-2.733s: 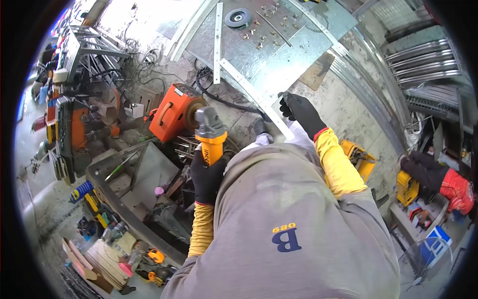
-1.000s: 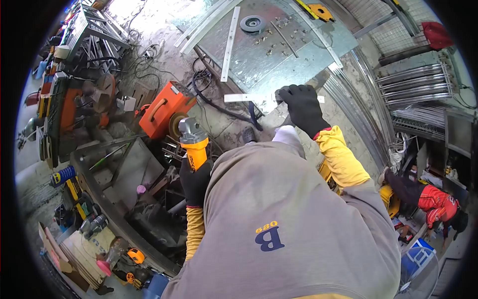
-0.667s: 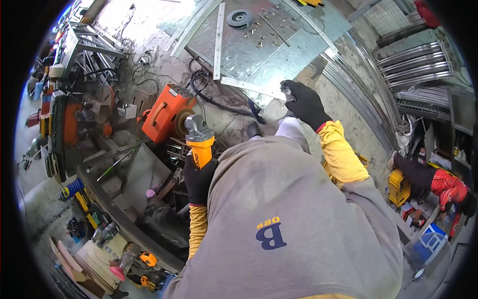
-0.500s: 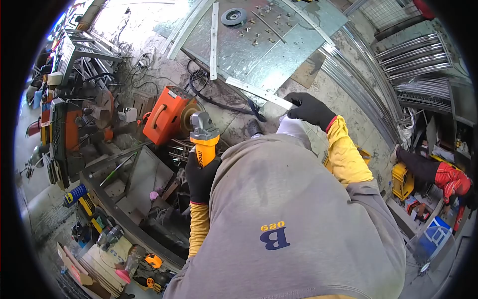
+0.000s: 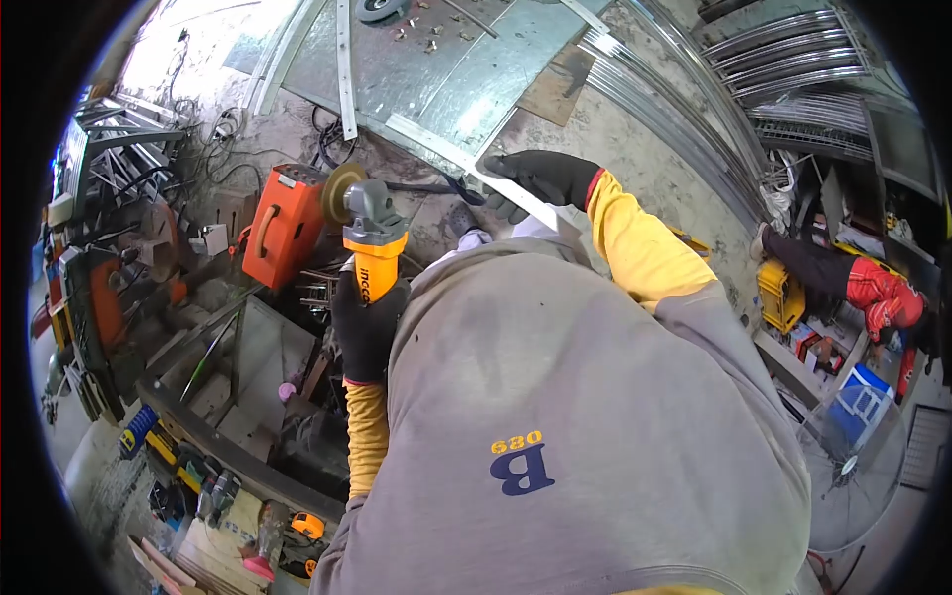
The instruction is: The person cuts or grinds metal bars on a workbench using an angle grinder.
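Observation:
My left hand (image 5: 365,322), in a black glove, is wrapped round the yellow body of an angle grinder (image 5: 377,260). Its disc (image 5: 342,193) points up beside the orange machine case, left of my body. Ahead of me, my gloved right hand (image 5: 545,181) grips a pale metal strip (image 5: 436,145) partway along its length. The strip slants from the sheet-metal surface (image 5: 451,64) down to my lap, its near end by my shirt. Part of it is hidden by the fingers.
An orange machine case (image 5: 281,228) stands left of the grinder. Another metal strip (image 5: 345,74), a wheel and several small fasteners lie on the sheet metal. Long metal tubes (image 5: 664,119) rest at right. A person in red (image 5: 883,293) bends down at far right, near a yellow crate (image 5: 779,296).
My right hand has moved from the strip's near end to farther along it, and that end is now closer to my body. The grinder stays in my left hand. The view has shifted.

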Demonstrator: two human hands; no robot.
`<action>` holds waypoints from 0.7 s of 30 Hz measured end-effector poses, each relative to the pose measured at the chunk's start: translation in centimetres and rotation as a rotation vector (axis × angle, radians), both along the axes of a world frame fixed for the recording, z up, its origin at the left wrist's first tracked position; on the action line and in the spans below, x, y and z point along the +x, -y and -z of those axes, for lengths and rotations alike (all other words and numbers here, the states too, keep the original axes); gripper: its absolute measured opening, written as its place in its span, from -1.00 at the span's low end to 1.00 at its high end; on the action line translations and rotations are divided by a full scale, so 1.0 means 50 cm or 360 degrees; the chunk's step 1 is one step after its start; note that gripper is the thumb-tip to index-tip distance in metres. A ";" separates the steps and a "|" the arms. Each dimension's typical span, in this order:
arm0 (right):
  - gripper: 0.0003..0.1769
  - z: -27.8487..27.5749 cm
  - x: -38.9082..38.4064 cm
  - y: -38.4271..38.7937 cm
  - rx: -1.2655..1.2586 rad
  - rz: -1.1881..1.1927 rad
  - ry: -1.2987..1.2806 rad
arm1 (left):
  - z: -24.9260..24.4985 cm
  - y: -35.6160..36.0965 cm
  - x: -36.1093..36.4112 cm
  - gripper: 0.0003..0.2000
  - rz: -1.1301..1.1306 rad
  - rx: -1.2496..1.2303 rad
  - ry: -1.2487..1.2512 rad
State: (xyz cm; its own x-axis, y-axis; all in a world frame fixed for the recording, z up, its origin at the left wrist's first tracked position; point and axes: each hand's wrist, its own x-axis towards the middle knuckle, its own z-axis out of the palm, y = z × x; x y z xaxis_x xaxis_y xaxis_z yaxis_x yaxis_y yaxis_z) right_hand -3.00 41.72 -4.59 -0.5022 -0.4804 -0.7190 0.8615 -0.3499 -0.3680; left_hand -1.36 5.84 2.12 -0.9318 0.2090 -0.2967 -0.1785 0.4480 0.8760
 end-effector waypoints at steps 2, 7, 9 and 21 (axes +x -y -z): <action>-0.62 0.024 0.003 0.004 0.0133 -0.0102 -0.0131 | -0.008 -0.003 0.003 -0.62 -0.0015 -0.0073 0.0021; -0.46 0.037 0.028 0.044 0.0715 -0.0301 -0.0577 | 0.008 0.007 0.015 -0.47 0.0111 -0.0299 -0.0226; -0.38 0.005 0.035 0.058 0.0905 -0.0402 -0.0684 | 0.008 0.005 0.015 -0.35 0.0173 -0.0451 -0.0320; -0.44 0.000 0.048 0.079 0.1083 -0.0148 -0.0667 | 0.030 -0.018 0.003 -0.24 0.0305 -0.0706 -0.0306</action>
State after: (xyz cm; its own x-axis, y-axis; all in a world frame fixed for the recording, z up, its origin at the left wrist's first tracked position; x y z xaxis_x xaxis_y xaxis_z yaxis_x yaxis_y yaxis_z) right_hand -0.58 37.76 -4.57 -0.7748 -0.0579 -0.6295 0.6189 0.1336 -0.7740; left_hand -1.23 6.75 0.64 -0.9356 0.2741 -0.2226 0.0887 0.7926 0.6032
